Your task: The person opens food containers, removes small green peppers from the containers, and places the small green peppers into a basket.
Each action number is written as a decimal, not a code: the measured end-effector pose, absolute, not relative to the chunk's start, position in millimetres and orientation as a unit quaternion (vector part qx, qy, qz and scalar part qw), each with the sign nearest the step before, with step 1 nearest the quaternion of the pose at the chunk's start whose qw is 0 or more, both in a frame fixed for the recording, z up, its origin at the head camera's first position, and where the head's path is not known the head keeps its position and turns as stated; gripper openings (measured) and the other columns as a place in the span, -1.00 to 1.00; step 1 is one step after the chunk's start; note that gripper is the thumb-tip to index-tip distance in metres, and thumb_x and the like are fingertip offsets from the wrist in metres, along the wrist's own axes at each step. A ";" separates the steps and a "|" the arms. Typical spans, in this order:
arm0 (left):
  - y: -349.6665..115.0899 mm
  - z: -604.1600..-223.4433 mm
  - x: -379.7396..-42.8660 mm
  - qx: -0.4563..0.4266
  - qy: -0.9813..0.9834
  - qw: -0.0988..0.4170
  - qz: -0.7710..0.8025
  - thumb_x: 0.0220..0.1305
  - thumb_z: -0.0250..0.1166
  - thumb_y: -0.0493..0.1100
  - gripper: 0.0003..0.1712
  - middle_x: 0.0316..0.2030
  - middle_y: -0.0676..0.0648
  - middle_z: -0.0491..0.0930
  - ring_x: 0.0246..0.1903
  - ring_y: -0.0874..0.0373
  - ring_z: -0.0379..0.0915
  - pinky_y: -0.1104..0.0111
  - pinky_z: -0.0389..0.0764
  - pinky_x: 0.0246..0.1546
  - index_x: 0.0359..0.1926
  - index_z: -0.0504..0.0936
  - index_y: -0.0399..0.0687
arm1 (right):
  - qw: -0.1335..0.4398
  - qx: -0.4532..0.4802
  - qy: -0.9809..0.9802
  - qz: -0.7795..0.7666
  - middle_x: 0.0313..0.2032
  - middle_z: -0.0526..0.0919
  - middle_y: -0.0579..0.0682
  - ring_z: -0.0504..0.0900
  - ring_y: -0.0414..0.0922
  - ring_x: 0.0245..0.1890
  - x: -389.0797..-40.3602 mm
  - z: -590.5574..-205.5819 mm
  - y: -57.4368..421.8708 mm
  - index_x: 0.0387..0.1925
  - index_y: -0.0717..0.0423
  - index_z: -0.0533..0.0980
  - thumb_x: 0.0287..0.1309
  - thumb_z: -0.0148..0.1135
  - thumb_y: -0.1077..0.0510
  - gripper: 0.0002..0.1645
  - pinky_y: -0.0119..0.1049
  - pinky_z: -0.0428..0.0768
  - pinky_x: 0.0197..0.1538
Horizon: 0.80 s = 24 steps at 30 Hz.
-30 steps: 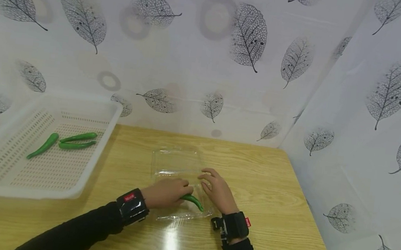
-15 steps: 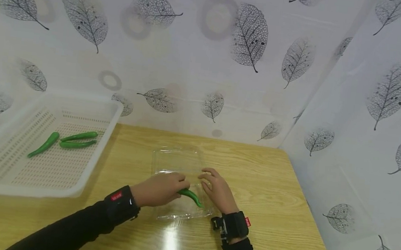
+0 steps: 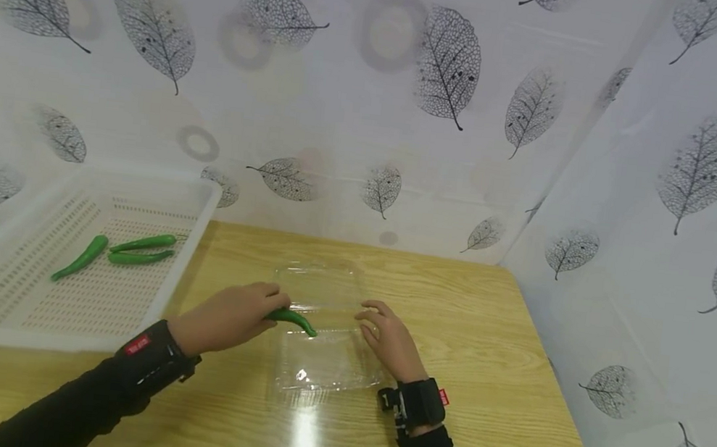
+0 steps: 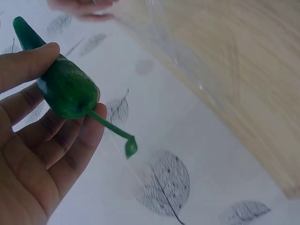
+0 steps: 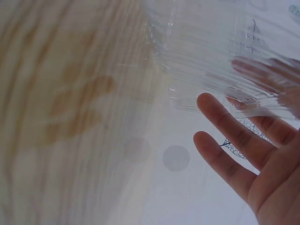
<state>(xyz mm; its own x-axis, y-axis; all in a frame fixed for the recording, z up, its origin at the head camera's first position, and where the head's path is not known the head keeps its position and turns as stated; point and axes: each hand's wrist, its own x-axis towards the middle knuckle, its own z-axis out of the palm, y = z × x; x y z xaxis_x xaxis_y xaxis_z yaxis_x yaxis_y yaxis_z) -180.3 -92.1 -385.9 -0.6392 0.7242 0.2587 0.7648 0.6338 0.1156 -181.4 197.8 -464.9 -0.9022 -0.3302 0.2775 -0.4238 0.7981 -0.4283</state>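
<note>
My left hand (image 3: 233, 318) pinches a green chili pepper (image 3: 297, 319) between thumb and fingers, above the left side of a clear plastic clamshell box (image 3: 324, 365). The left wrist view shows the pepper's thick end and thin curled stem (image 4: 112, 125) pointing away from the palm. The box lies on the table with its lid (image 3: 315, 284) folded back toward the wall. At the box's right edge is my right hand (image 3: 393, 340), fingers spread and loosely bent. Through the clear plastic wall (image 5: 206, 61), part of that hand shows in the right wrist view.
A white perforated basket (image 3: 157, 290) stands on the left, with several green chili peppers (image 3: 141, 257) on its floor. The wooden table (image 3: 484, 339) meets a leaf-patterned sheet (image 3: 342, 127) at the back and right.
My left hand has lifted the chili pepper from over the box's front part and carried it left and back toward the basket. The right hand has stayed at the box.
</note>
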 end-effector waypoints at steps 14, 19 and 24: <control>-162.4 -355.9 -181.8 -0.339 -0.931 0.086 -0.099 0.06 0.38 -0.24 -0.70 -0.41 0.05 0.47 -0.50 0.33 0.36 0.46 0.41 -0.57 -0.17 0.52 -0.06 | 0.096 0.200 -0.944 0.244 0.07 0.54 -0.02 0.59 -0.07 -0.04 -181.9 -467.2 198.5 -0.13 0.05 0.61 0.13 0.25 0.26 -0.76 -0.27 0.60 -0.08; -191.1 -348.3 -186.0 -0.320 -0.940 0.076 -0.089 0.06 0.38 -0.24 -0.67 -0.39 0.02 0.49 -0.51 0.31 0.37 0.44 0.39 -0.58 -0.13 0.52 -0.11 | 0.095 0.198 -0.944 0.246 0.07 0.53 -0.02 0.59 -0.07 -0.03 -182.1 -467.3 198.3 -0.13 0.05 0.61 0.13 0.25 0.26 -0.76 -0.27 0.60 -0.08; -218.3 -346.3 -195.6 -0.292 -0.950 0.059 -0.090 0.10 0.34 -0.25 -0.69 -0.38 0.01 0.53 -0.48 0.29 0.43 0.39 0.46 -0.55 -0.11 0.52 -0.15 | 0.092 0.196 -0.945 0.246 0.07 0.54 -0.01 0.59 -0.06 -0.03 -182.2 -466.5 198.4 -0.14 0.06 0.62 0.12 0.25 0.26 -0.76 -0.26 0.60 -0.07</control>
